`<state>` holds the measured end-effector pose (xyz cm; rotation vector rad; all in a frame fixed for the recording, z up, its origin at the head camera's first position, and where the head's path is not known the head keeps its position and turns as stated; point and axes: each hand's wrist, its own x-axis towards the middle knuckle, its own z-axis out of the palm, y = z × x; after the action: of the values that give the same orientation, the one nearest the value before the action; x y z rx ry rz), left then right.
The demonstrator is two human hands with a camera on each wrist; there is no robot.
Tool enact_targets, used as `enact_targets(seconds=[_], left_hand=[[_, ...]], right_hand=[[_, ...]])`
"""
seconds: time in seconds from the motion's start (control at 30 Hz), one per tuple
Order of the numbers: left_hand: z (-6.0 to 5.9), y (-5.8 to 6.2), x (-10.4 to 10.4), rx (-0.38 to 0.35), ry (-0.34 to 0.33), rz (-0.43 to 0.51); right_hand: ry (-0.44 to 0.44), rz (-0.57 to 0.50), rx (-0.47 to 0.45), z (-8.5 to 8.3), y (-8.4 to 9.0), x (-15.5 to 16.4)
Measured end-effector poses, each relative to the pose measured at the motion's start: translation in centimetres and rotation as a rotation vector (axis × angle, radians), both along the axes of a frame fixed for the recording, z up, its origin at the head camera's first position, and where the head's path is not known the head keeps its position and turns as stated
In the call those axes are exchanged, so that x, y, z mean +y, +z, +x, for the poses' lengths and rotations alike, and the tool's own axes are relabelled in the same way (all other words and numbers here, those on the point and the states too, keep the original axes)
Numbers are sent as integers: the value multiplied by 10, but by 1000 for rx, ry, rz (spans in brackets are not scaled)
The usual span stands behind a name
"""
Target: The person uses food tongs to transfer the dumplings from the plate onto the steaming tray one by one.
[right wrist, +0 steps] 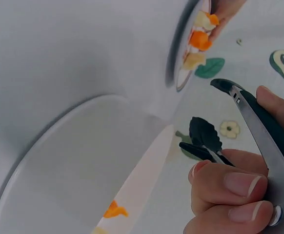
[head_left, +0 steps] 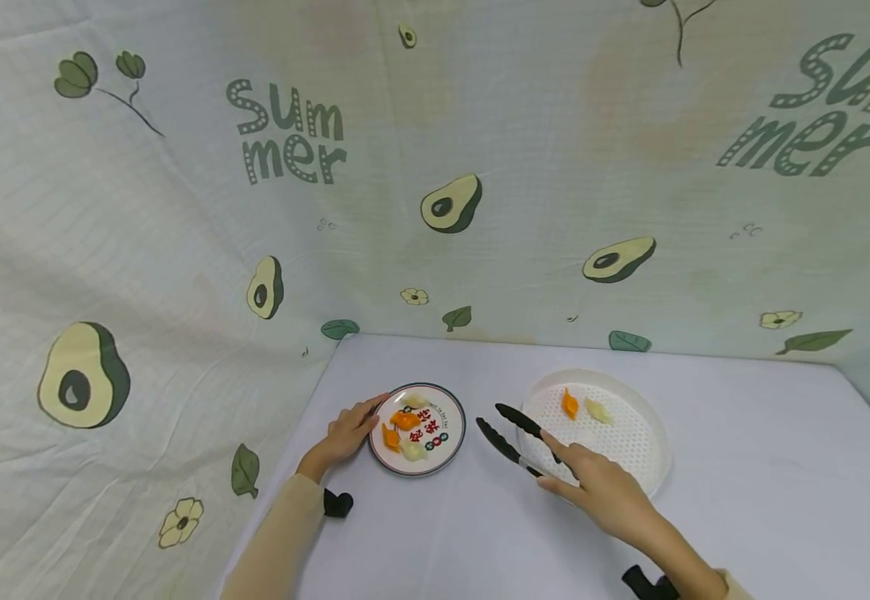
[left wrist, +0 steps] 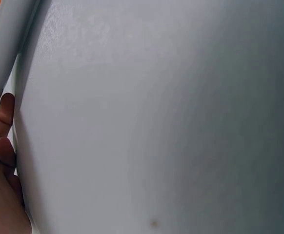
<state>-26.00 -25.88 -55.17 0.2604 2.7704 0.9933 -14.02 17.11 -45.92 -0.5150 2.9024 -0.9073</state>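
My left hand (head_left: 347,435) holds the left rim of a small round plate (head_left: 446,450) with a dark edge and red lettering. On it lie orange pieces (head_left: 405,420) and pale yellow pieces (head_left: 413,451), small and dumpling-like. In the left wrist view, fingers (left wrist: 5,114) sit right at the plate's underside. My right hand (head_left: 606,490) grips black-tipped metal tongs (head_left: 508,450), their two arms spread with nothing between the tips. The tongs reach over the left edge of a white round tray (head_left: 648,421). On that tray are an orange piece (head_left: 570,404) and a pale yellow piece (head_left: 597,410).
A white cloth covers the table (head_left: 765,467). Behind it and along the left hangs a curtain (head_left: 525,125) printed with avocados, leaves and lettering. Black wrist-camera straps show at the left wrist (head_left: 338,503) and the right wrist (head_left: 648,583).
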Motion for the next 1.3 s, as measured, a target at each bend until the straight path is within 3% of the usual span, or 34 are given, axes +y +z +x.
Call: enact_targets(seconds=[0.17, 0.53, 1.1, 1.3], left_hand=[[-1, 1, 0, 3, -9, -3], [-2, 2, 1, 16, -4, -4], [2, 4, 3, 19, 14, -15], [1, 2, 2, 25, 9, -29]], right_hand=[[47, -35, -40, -4, -2, -17], [233, -52, -84, -19, -15, -48], [282, -12, -159, -33, -28, -87], [283, 6, -146, -34, -29, -94]])
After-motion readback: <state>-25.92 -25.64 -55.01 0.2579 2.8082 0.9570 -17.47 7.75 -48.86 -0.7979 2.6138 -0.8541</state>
